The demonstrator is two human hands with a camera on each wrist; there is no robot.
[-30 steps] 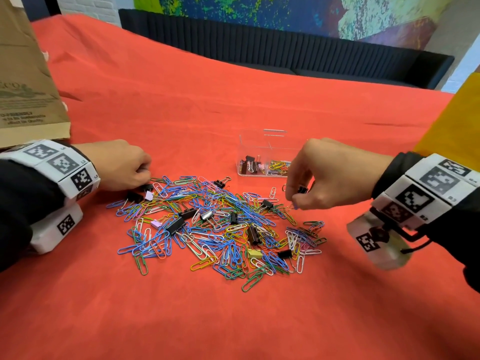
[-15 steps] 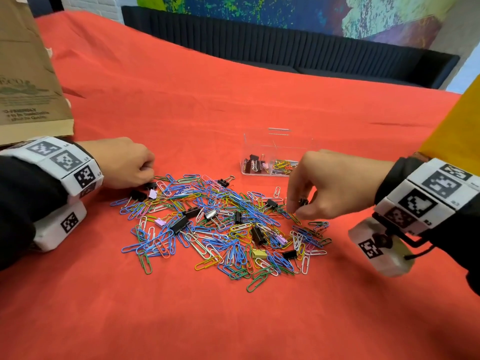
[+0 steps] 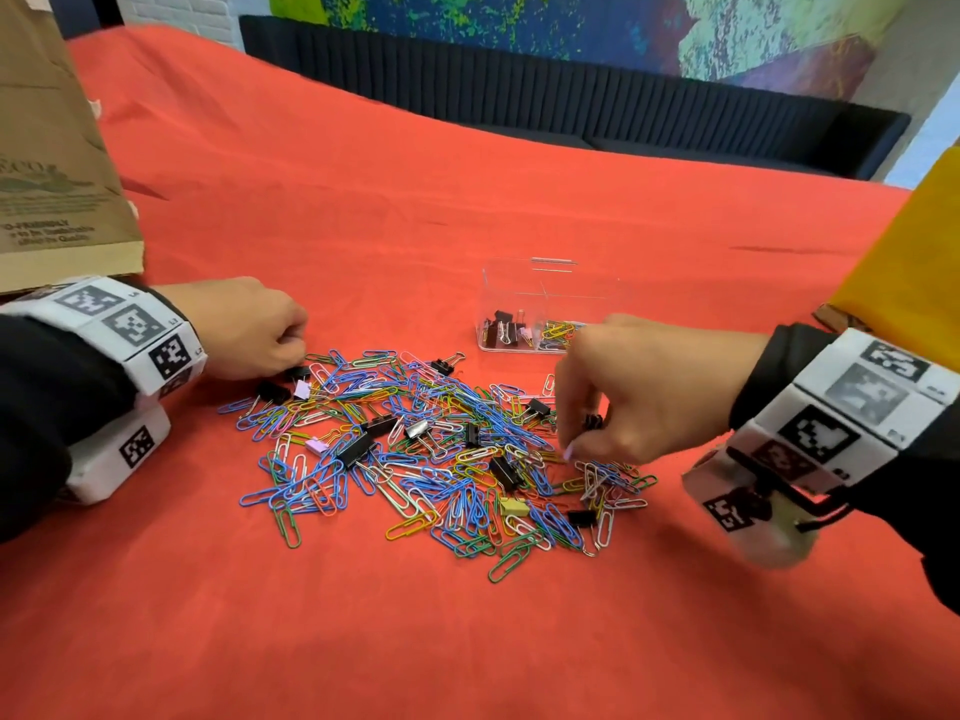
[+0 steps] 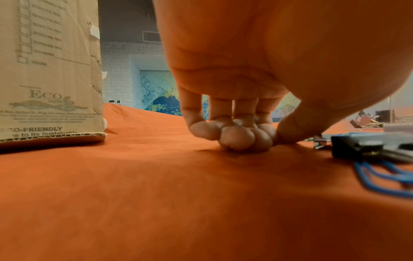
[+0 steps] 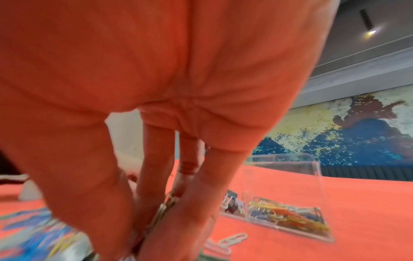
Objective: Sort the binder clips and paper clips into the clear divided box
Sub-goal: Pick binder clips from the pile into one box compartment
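Since a second ago the right hand [image 3: 623, 392] has dropped from above the pile [image 3: 431, 449] onto its right edge, fingers pinching clips, a small black binder clip [image 3: 593, 421] tucked inside; the left hand [image 3: 249, 330] stays curled at the left edge, its hold unclear. Light, slippery, tangling wire wants fingertip pinches. The clear divided box [image 3: 524, 298] sits just behind, open cloth all round.

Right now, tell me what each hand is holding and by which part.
The right hand pinches a small black binder clip between its fingers; which part cannot be told. The left hand rests curled on the cloth, holding nothing visible.
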